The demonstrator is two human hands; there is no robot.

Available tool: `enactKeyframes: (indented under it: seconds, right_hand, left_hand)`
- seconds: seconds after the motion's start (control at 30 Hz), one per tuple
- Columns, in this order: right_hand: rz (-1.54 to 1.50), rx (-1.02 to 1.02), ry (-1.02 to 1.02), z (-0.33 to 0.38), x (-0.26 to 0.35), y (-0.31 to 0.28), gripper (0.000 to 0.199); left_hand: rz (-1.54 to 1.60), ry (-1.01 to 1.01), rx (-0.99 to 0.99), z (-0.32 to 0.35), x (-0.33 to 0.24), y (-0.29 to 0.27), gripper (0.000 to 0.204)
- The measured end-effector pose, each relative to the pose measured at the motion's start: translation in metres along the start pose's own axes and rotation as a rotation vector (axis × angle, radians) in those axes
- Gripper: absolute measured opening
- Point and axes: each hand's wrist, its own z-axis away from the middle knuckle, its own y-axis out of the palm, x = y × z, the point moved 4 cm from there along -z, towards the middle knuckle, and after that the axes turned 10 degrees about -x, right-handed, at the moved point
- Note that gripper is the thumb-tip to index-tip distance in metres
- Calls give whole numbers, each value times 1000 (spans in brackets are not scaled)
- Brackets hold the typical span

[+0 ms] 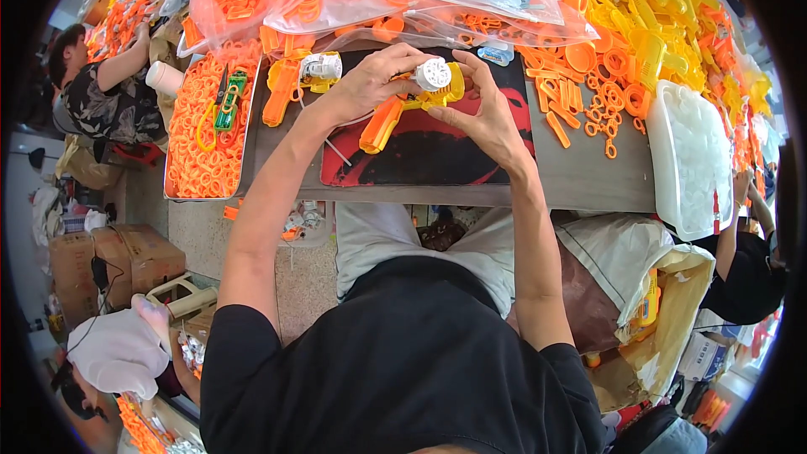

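Note:
Above the dark mat with a red pattern, both my hands hold a toy gun with an orange grip and a yellow body. A round white slotted part sits at its front end. My left hand is closed over the top of the gun beside the white part; its palm side is hidden. With thumb and fingers my right hand grips the yellow end from the right. A thin pale wire hangs from the gun onto the mat. Left of my left hand lies another orange-and-yellow toy gun with a white motor-like part.
A tray of orange rings stands left, with a green tool on it. Orange parts and a white translucent tub lie right. Clear bags and yellow parts pile up behind. Other people work at both sides.

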Motion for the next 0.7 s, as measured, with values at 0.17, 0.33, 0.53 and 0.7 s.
enactKeyframes:
  seconds: [0.17, 0.33, 0.53, 0.7]
  right_hand:
    - [-6, 11, -6, -1, 2, 0, 85]
    - [-2, 4, -14, -1, -2, -1, 85]
    - [-60, -68, -6, 1, -5, 4, 89]
    - [-83, -97, 5, -1, 1, 10, 90]
  left_hand:
    - [-18, -27, 14, -1, 0, -1, 46]
    - [-88, -13, 51, -7, -8, 2, 44]
    - [-285, 52, -24, -10, -19, 1, 41]
    - [-418, 49, 65, -8, -22, 0, 42]
